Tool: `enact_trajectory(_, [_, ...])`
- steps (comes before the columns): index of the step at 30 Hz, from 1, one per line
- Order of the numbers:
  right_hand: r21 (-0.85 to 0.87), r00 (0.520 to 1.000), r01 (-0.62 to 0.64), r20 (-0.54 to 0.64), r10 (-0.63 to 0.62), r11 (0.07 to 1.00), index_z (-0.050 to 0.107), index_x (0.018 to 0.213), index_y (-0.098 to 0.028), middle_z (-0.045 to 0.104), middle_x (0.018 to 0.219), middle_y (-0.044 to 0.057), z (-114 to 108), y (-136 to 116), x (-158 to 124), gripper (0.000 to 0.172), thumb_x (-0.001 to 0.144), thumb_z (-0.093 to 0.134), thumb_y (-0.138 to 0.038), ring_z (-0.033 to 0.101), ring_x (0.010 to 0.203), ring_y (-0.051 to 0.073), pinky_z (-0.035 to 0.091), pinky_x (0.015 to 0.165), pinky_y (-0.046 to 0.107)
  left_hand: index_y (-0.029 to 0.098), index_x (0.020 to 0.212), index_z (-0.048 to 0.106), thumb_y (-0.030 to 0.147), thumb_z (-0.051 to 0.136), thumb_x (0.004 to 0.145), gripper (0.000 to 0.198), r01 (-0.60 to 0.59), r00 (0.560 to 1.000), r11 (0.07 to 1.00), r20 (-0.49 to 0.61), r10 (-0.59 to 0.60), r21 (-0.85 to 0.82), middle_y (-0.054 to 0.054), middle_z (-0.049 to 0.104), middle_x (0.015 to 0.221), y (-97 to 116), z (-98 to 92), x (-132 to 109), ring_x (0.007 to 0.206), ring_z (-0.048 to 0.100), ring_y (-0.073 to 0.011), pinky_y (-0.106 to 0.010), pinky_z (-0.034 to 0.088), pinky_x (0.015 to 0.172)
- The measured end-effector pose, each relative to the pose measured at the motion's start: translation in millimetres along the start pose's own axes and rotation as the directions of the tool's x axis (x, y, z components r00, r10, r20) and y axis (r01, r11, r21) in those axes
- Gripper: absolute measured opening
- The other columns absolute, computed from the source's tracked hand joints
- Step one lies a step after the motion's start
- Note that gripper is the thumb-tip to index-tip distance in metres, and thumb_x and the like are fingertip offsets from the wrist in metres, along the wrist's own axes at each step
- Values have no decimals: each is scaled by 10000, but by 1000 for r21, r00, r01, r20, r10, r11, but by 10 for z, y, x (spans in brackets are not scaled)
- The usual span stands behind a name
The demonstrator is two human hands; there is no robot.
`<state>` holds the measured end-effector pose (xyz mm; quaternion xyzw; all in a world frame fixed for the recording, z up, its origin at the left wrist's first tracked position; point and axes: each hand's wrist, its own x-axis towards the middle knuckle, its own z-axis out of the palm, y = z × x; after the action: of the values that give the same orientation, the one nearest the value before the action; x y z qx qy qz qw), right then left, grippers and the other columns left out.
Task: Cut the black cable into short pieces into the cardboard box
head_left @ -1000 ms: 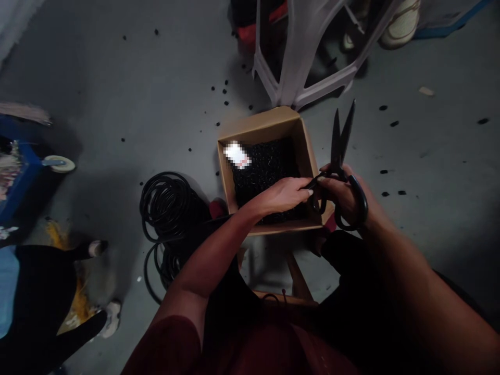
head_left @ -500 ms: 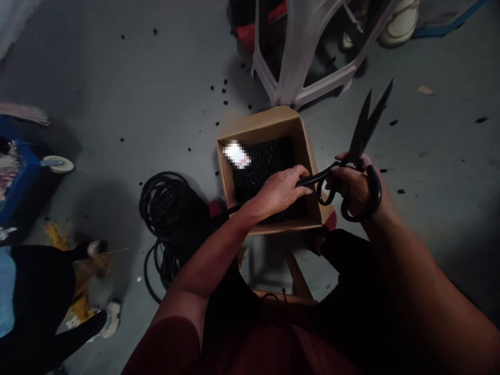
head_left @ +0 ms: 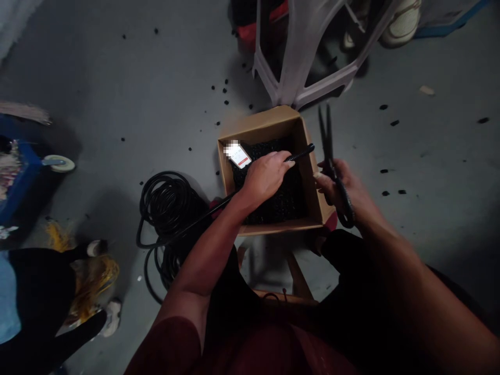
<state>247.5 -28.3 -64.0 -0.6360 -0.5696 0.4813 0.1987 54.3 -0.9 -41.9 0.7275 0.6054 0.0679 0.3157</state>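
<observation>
My left hand (head_left: pixel 266 176) is closed around a black tube (head_left: pixel 300 154) above the cardboard box (head_left: pixel 281 227). The tube's free end sticks out past my fingers, up and to the right. From behind my forearm the tube runs to a coil of black tubing (head_left: pixel 166 203) on the floor at the left. My right hand (head_left: pixel 344 182) grips black scissors (head_left: pixel 328 135) at the box's right side. Their slim blades point up and stand slightly apart, clear of the tube. Many small black pieces (head_left: pixel 287 192) fill the box bottom, where a lit phone (head_left: pixel 239 155) lies at the upper left.
A light plastic stool (head_left: pixel 291 62) stands just beyond the box, a shoe (head_left: pixel 402 26) behind it. Small black bits dot the grey floor. At left are a blue wheeled container (head_left: pixel 17 177) and another person's dark-clothed leg (head_left: pixel 42 291) beside yellow strands (head_left: pixel 96 281).
My right hand has moved left with the scissors, whose blades have turned upright and come closer together. It no longer touches the tube. My left hand has shifted slightly left, with the tube end now free.
</observation>
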Motion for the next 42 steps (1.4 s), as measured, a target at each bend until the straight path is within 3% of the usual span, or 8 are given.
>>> enact_trajectory(5, [-10, 996, 49, 71, -48, 999, 520, 1132, -209, 607, 1004, 71, 93, -51, -62, 466, 834, 534, -566, 561, 894, 225, 453, 778, 379, 135, 1118, 637, 247, 388, 954, 318, 36, 988, 995, -150, -50, -91, -63, 690, 1032, -135, -178, 31, 965, 614, -170, -287, 447, 878])
enact_trajectory(9, [10, 990, 22, 138, -23, 1000, 520, 1127, -218, 609, 977, 59, 94, -71, -71, 469, 824, 539, -575, 574, 875, 226, 456, 761, 373, 150, 1104, 666, 262, 450, 916, 307, 78, 959, 964, -246, -143, -255, -27, 683, 864, -259, -313, 49, 782, 597, -131, -237, 447, 719])
enact_trajectory(13, [39, 972, 19, 233, -27, 999, 514, 1146, -206, 622, 1001, 72, 87, -113, -96, 462, 837, 531, -550, 591, 887, 230, 464, 765, 369, 171, 1121, 669, 292, 489, 896, 313, 106, 965, 872, -162, -206, -478, 3, 618, 715, -278, -327, 70, 562, 470, -79, -207, 383, 552])
enact_trajectory(17, [49, 966, 42, 254, -53, 998, 514, 1148, -212, 633, 1021, 78, 96, -103, -109, 448, 831, 550, -526, 595, 908, 237, 470, 782, 381, 188, 1128, 662, 301, 498, 899, 303, 131, 973, 749, -61, -222, -649, 3, 595, 725, -195, -296, 70, 530, 408, -57, -189, 354, 508])
enact_trajectory(22, [73, 965, 54, 254, -71, 996, 512, 1146, -211, 623, 1030, 87, 78, -114, -113, 457, 828, 546, -537, 589, 927, 245, 469, 798, 387, 166, 1154, 650, 280, 503, 895, 319, 184, 971, 661, 31, -236, -727, 8, 570, 709, -102, -249, 60, 517, 383, -48, -186, 334, 491])
enact_trajectory(30, [11, 973, 20, 229, -22, 1000, 512, 1111, -203, 625, 976, 81, 4, -121, -100, 501, 789, 563, -583, 588, 895, 253, 473, 758, 379, 157, 1209, 627, 331, 505, 891, 381, 201, 980, 677, 152, -131, -708, 13, 549, 707, -63, -10, 52, 537, 387, -45, -182, 314, 500])
enact_trajectory(37, [2, 970, 62, 235, -61, 998, 501, 1171, -208, 627, 1052, 100, 9, -49, -95, 563, 784, 552, -614, 590, 948, 273, 466, 811, 413, 162, 1161, 651, 316, 486, 896, 348, 162, 979, 692, 201, -26, -704, 22, 503, 680, -72, -5, -1, 533, 363, -53, -198, 296, 501])
enact_trajectory(42, [-17, 972, 83, 220, -77, 996, 500, 1158, -195, 624, 1051, 113, 26, -53, -90, 534, 810, 519, -600, 579, 945, 273, 457, 831, 427, 167, 1058, 680, 329, 459, 895, 318, 113, 984, 762, 178, 3, -637, 13, 528, 703, -95, -5, 4, 596, 422, -67, -195, 330, 547])
